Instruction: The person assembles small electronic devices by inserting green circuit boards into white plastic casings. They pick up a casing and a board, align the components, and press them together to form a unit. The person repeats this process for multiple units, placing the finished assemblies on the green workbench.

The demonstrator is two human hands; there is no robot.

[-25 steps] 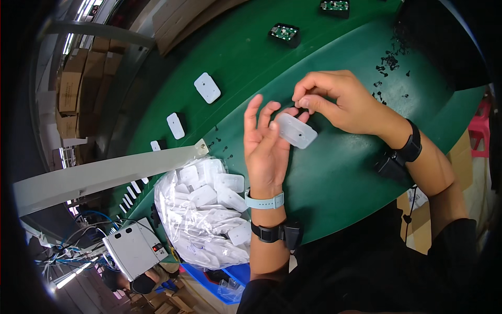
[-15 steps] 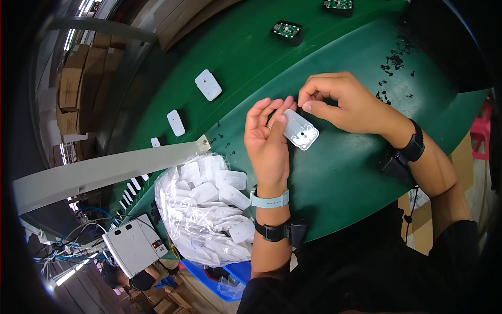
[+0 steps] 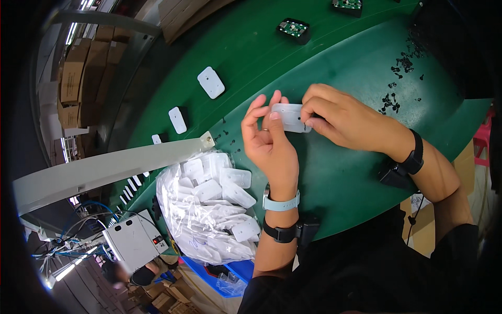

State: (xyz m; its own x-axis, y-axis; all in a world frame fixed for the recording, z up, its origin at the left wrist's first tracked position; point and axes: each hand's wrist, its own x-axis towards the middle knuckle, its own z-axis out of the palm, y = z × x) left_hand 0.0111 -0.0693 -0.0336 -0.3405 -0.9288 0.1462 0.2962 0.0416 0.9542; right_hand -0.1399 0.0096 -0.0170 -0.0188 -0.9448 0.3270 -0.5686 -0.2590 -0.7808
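Observation:
A white plastic cover (image 3: 287, 113), flat with rounded corners and a small dark spot, is gripped between the thumb and fingers of my left hand (image 3: 273, 141). My right hand (image 3: 339, 114) is closed in a pinch at the cover's right end. A tiny dark bit shows beside its thumb; whatever sits between those fingertips is too small to make out. Left of my left forearm lies a clear plastic bag (image 3: 209, 220), filled with more white covers. Small black pieces with thin stems (image 3: 389, 103) are scattered on the green table beyond my right hand.
Along the green conveyor belt (image 3: 251, 52) sit white-topped cases (image 3: 211, 82) and black cases with bare green circuit boards (image 3: 294, 29). A grey metal bar (image 3: 115, 166) reaches over from the left. A blue bin (image 3: 235, 272) stands below the bag; a person (image 3: 141, 277) is farther back.
My left hand has turned the cover from steeply slanted to nearly level. My right hand has come down onto the cover's right end from just above it.

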